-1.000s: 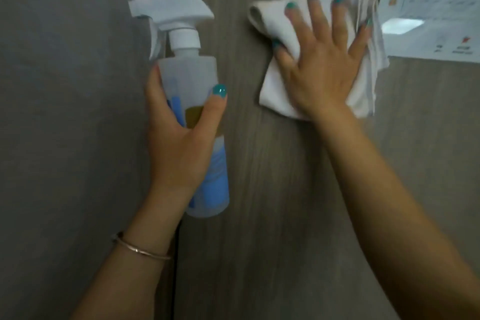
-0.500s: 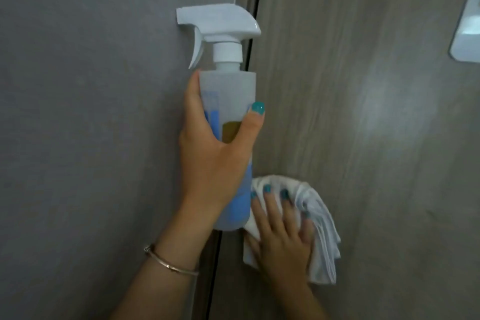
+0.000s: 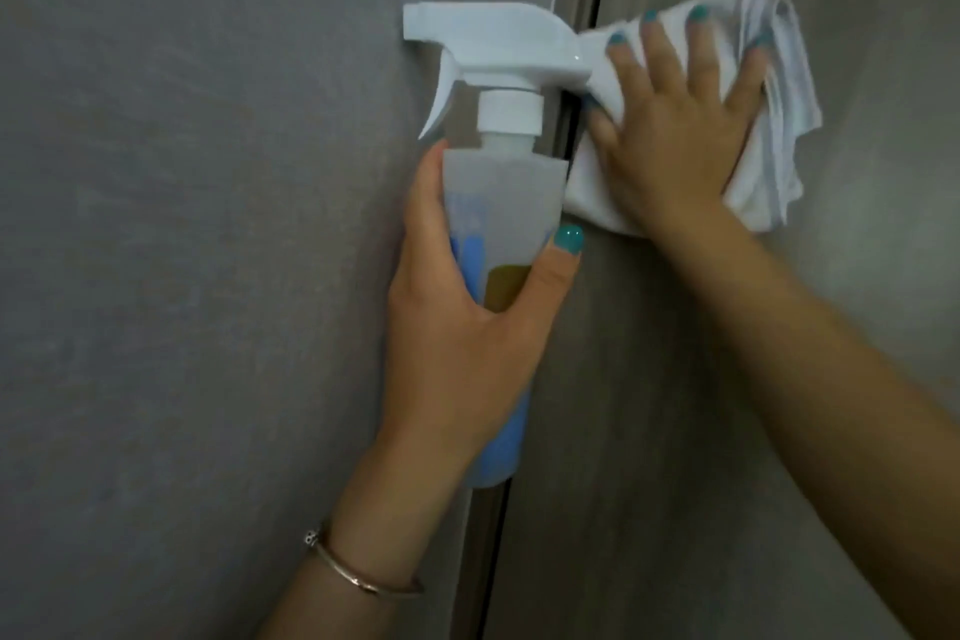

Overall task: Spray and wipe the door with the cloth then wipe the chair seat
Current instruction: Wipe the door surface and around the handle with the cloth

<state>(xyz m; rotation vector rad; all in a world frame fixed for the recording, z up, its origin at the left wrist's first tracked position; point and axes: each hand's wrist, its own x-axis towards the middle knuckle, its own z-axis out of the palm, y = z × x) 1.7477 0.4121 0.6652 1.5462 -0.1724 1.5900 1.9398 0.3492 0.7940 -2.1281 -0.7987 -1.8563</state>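
Head view, the only one I have. The left hand (image 3: 457, 353) wraps around a translucent plastic spray bottle with a white trigger head (image 3: 498, 203); thumb on the right side of the body, the other fingers curled behind it, none on the trigger. The bottle stands upright, nozzle pointing left, in front of the dark vertical gap (image 3: 582, 83) between the grey matte wall panel (image 3: 182, 250) and the grey-brown wood-grain door (image 3: 649, 431). Blue liquid sits low in the bottle; a blue and yellowish label shows under the thumb. A thin metal bangle (image 3: 358, 577) circles the left wrist.

The right hand (image 3: 675, 135) lies flat, fingers spread wide, palm pressing a folded white cloth (image 3: 779, 120) against the door near the top of my frame, just right of the gap. The cloth's left corner is hidden behind the trigger head; its folded layers fan out past the little finger. Nails are teal. I see no chair seat here.
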